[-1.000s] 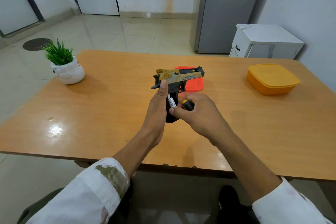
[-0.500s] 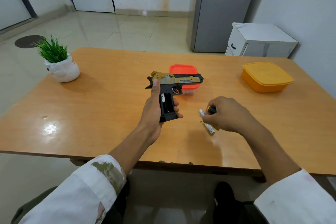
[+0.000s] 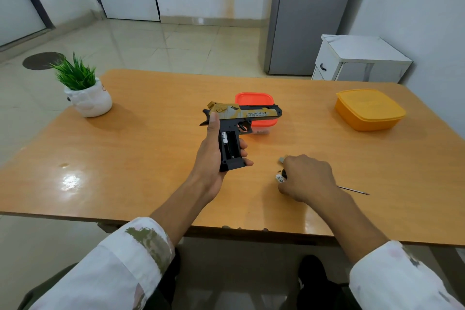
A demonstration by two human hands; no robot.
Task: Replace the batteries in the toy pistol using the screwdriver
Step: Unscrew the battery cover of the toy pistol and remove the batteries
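My L hand [image 3: 211, 156] clamps toy pistol [image 3: 251, 114] grip, batt bay open. Right of pistol, R hand [image 3: 308, 181] curls round screwdriver [image 3: 284, 173]; battery [image 3: 279, 179] by fingertips.

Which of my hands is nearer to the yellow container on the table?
Right. The right hand, holding the screwdriver, lies near-left of the yellow container; the left hand, gripping the toy pistol, is farther left.
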